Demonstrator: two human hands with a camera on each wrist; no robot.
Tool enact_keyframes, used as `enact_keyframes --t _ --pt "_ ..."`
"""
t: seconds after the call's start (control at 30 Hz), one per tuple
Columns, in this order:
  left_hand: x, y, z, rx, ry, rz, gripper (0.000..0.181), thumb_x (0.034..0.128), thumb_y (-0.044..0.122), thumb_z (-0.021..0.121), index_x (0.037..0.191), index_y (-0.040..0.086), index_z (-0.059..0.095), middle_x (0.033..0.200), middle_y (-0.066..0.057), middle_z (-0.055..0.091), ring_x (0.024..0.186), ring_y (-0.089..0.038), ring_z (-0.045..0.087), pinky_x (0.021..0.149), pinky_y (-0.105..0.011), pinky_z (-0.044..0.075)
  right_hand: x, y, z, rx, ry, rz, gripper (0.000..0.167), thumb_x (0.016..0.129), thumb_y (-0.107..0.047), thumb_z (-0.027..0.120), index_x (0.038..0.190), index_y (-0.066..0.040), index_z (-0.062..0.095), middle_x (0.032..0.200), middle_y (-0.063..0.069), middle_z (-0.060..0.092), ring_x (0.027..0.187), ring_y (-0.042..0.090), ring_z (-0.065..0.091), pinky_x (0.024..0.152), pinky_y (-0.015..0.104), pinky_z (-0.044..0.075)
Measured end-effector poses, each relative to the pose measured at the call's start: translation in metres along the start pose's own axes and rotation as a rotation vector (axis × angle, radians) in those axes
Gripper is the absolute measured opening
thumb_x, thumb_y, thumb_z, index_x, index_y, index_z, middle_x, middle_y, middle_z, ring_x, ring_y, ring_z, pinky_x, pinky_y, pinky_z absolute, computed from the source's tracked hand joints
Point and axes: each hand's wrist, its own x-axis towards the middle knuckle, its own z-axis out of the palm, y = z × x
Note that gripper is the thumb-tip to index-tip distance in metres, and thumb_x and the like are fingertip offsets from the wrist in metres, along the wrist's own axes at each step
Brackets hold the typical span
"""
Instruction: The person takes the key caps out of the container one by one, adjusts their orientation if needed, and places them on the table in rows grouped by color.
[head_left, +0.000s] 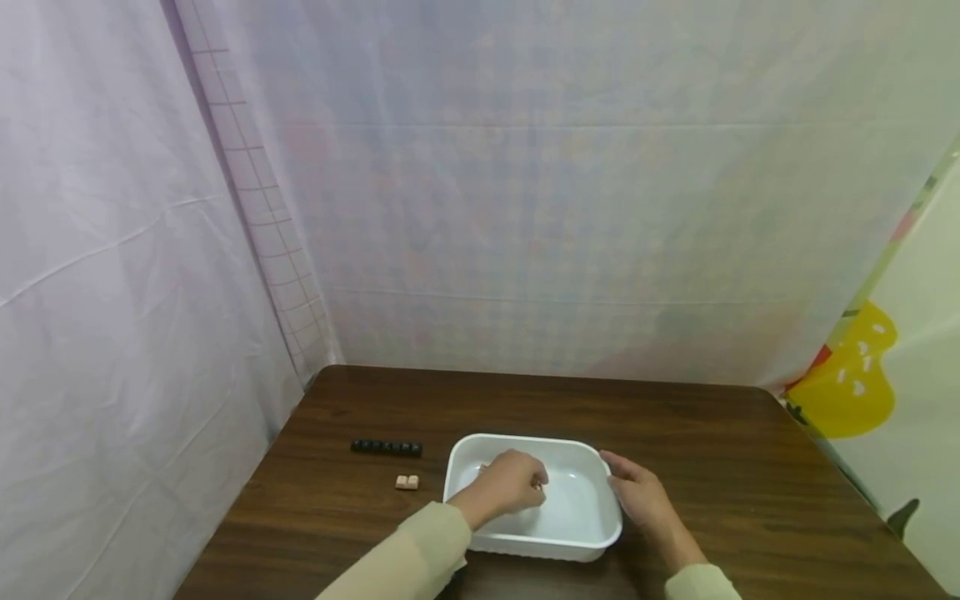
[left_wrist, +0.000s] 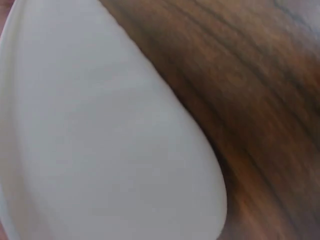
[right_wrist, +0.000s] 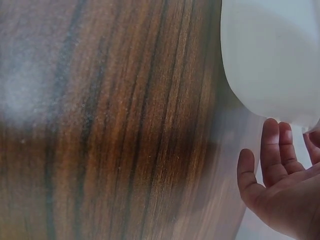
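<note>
Dark-brown wood grain covers the round-cornered surface [head_left: 720, 442], glossy in patches. Pale sheeting [head_left: 540, 208], faintly checked, hangs behind it; a white curtain [head_left: 112, 292] falls along the left beside a strip of grid-lined wall [head_left: 258, 192], and a yellow shape [head_left: 851, 383] marks the right-hand sheet. On the wood stands a white tray [head_left: 547, 550], with a black row of caps [head_left: 386, 447] and two cream caps [head_left: 407, 482] to its left. Inside it, the left hand's [head_left: 510, 481] grip is curled, contents unclear; the right hand's [head_left: 637, 492] grip is loose, fingers touching the tray's right end.
</note>
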Motion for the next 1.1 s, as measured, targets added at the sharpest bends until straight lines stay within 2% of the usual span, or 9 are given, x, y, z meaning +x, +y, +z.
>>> enact_keyframes --t 0.1,0.27,0.5,0.6,0.77,0.83,1.0,1.1 --pt "-0.002 -0.006 -0.006 -0.025 0.035 0.011 0.017 0.0759 0.014 0.071 0.092 0.012 0.077 0.08 0.009 0.07 0.076 -0.001 0.06 0.074 -0.017 0.046 0.0 0.0 0.0 0.005 -0.004 0.007 0.044 0.095 0.0 0.047 0.138 0.009 0.05 0.133 0.034 0.052 0.108 0.034 0.06 0.077 0.027 0.047" --pt "-0.004 -0.012 -0.015 -0.087 0.075 0.018 0.015 0.0782 0.012 0.072 0.092 0.01 0.077 0.081 0.007 0.069 0.077 -0.003 0.058 0.074 -0.017 0.045 0.002 0.001 0.001 0.0 -0.01 0.012 0.044 0.095 0.0 0.046 0.139 0.009 0.05 0.135 0.033 0.051 0.113 0.036 0.058 0.08 0.028 0.047" --pt "-0.011 -0.021 -0.029 -0.187 0.136 -0.001 0.016 0.0791 0.009 0.072 0.094 0.006 0.075 0.078 0.005 0.067 0.071 -0.003 0.057 0.068 -0.018 0.046 0.003 0.001 0.001 -0.024 -0.022 0.034 0.046 0.096 -0.001 0.045 0.141 0.007 0.047 0.14 0.032 0.047 0.125 0.044 0.05 0.098 0.049 0.045" --pt "-0.017 -0.026 -0.035 -0.247 0.146 -0.04 0.016 0.0818 0.009 0.072 0.097 0.004 0.074 0.079 0.004 0.067 0.072 -0.004 0.058 0.066 -0.02 0.047 0.003 0.001 0.001 -0.025 -0.022 0.036 0.046 0.096 -0.001 0.045 0.141 0.007 0.047 0.14 0.032 0.047 0.125 0.044 0.05 0.098 0.049 0.045" --pt "-0.028 -0.037 -0.046 -0.342 0.161 -0.129 0.017 0.0848 0.008 0.073 0.101 0.003 0.073 0.082 0.003 0.065 0.075 -0.008 0.057 0.064 -0.025 0.049 0.002 0.0 0.0 -0.017 -0.016 0.023 0.045 0.096 -0.001 0.045 0.14 0.008 0.049 0.138 0.033 0.049 0.119 0.04 0.055 0.088 0.035 0.047" --pt "-0.031 -0.043 -0.049 -0.366 0.181 -0.157 0.018 0.0845 0.007 0.073 0.101 0.002 0.073 0.084 0.002 0.066 0.077 -0.01 0.058 0.064 -0.026 0.049 0.002 0.0 0.0 -0.015 -0.012 0.02 0.044 0.096 0.0 0.046 0.139 0.008 0.049 0.137 0.034 0.049 0.117 0.039 0.056 0.086 0.032 0.047" --pt "-0.038 -0.06 -0.059 -0.388 0.236 -0.208 0.022 0.0847 0.007 0.072 0.105 0.001 0.073 0.089 -0.002 0.068 0.082 -0.016 0.061 0.069 -0.03 0.052 0.002 0.0 0.0 -0.02 -0.005 0.02 0.043 0.096 0.0 0.046 0.139 0.007 0.05 0.136 0.034 0.05 0.116 0.039 0.056 0.088 0.037 0.048" --pt "-0.047 -0.071 -0.064 -0.394 0.259 -0.241 0.021 0.0879 0.009 0.071 0.108 0.003 0.073 0.095 -0.005 0.069 0.088 -0.019 0.063 0.073 -0.034 0.053 0.002 0.001 0.0 -0.03 -0.009 0.032 0.044 0.097 -0.001 0.046 0.139 0.006 0.05 0.137 0.034 0.049 0.118 0.041 0.055 0.091 0.041 0.049"
